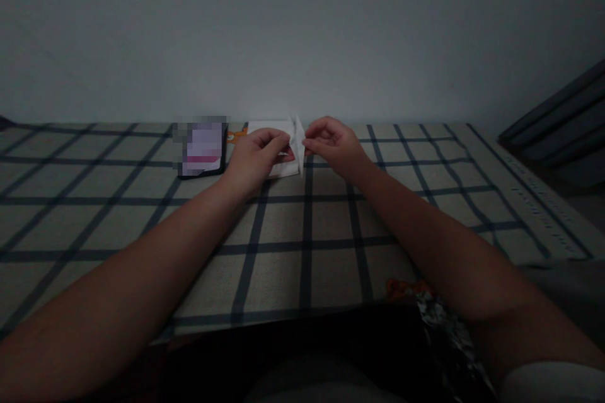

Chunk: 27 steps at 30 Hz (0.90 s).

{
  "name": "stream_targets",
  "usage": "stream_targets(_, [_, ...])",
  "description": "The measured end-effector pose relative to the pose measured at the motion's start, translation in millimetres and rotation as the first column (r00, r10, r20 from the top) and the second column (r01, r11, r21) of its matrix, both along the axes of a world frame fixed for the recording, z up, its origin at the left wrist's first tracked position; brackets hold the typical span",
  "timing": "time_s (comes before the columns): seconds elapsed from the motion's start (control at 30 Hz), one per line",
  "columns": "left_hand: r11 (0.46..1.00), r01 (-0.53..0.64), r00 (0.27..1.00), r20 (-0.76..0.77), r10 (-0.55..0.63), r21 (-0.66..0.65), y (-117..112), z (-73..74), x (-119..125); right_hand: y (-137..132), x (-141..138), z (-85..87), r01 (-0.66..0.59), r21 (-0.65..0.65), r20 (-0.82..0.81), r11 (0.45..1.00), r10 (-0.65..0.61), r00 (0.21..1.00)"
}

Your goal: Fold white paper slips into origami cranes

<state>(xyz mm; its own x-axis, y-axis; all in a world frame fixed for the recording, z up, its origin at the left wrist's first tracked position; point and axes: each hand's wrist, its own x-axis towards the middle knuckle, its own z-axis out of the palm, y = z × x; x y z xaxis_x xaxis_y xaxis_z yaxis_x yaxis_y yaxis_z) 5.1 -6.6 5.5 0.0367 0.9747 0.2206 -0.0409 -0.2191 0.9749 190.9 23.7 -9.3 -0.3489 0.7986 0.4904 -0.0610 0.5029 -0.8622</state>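
A folded piece of white paper (pixel 299 146) stands up between my two hands, its thin edge and pointed top facing me. My left hand (pixel 258 154) pinches it from the left, thumb and fingers closed at the fold. From the other side, the thumb and index fingertips of my right hand (pixel 336 146) meet the paper's right face, with the other fingers curled. Behind and under my left hand lies a flat white pad or stack of paper (pixel 269 128), partly covered by the hand. The exact shape of the folds is too dim to make out.
A dark-framed phone or tablet (pixel 222 160) with a blurred screen lies left of my left hand. An orange bear figure (pixel 237 135) shows beside the white pad. The checked tablecloth (pixel 278 220) runs back to a plain wall (pixel 302 31). Dark folded fabric (pixel 562 126) hangs at right.
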Motion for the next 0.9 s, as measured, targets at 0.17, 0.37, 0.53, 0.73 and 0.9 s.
stream_targets(0.17, [0.997,0.017,1.000,0.020,-0.015,-0.074,-0.1,0.0,1.3,-3.3,4.3,4.5,0.049,0.230,0.168,0.972,-0.089,0.982])
stream_targets(0.37, [0.988,0.037,0.997,0.073,-0.026,-0.147,0.4,2.7,1.6,-7.7,8.7,11.3,-0.001,0.503,0.304,0.864,-0.176,0.936])
stream_targets(0.53, [0.995,-0.003,1.000,0.016,0.005,-0.104,-2.0,7.0,1.2,-4.9,11.9,11.1,0.009,0.534,0.340,0.846,-0.225,0.913])
stream_targets(0.73, [0.994,0.094,0.984,-0.155,-0.084,0.057,-5.3,9.6,-3.7,-3.1,12.3,10.0,0.090,0.442,0.230,0.893,-0.210,0.950])
stream_targets(0.9, [0.993,0.080,0.978,-0.198,-0.062,0.085,-4.9,9.1,-7.1,-5.5,9.7,9.6,0.087,0.243,0.176,0.966,-0.133,0.975])
